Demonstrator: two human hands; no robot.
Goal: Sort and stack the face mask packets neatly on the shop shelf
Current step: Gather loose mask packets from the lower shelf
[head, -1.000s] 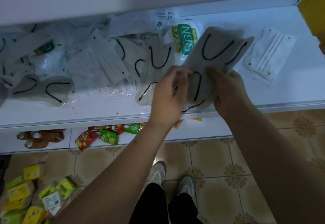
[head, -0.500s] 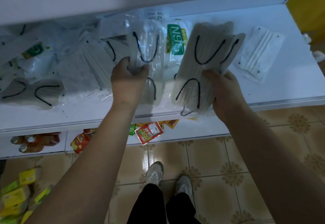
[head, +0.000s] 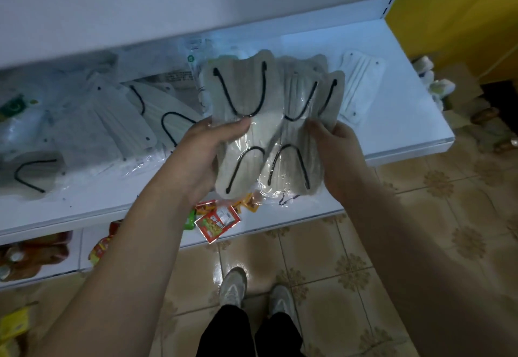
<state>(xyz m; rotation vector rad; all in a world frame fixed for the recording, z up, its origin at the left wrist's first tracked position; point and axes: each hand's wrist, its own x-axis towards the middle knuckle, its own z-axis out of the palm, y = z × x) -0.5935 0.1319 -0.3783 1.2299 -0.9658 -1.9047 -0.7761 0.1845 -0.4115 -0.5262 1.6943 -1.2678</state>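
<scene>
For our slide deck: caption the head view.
Both hands, left hand and right hand, hold grey mask packets above the shelf.

Grey mask packets (head: 252, 121) carry black ear loops; one white mask packet (head: 361, 81) lies on the white shelf (head: 406, 121). The beige floor tiles (head: 336, 258) show floral motifs; a yellow wall (head: 454, 20) sits far right.

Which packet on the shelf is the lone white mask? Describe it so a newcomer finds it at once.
Start at the white shelf and go to its right end, near the yellow wall. The white mask packet lies there flat and alone, right of the grey bundle in both hands. It has no black ear loops, unlike the grey packets.
</scene>
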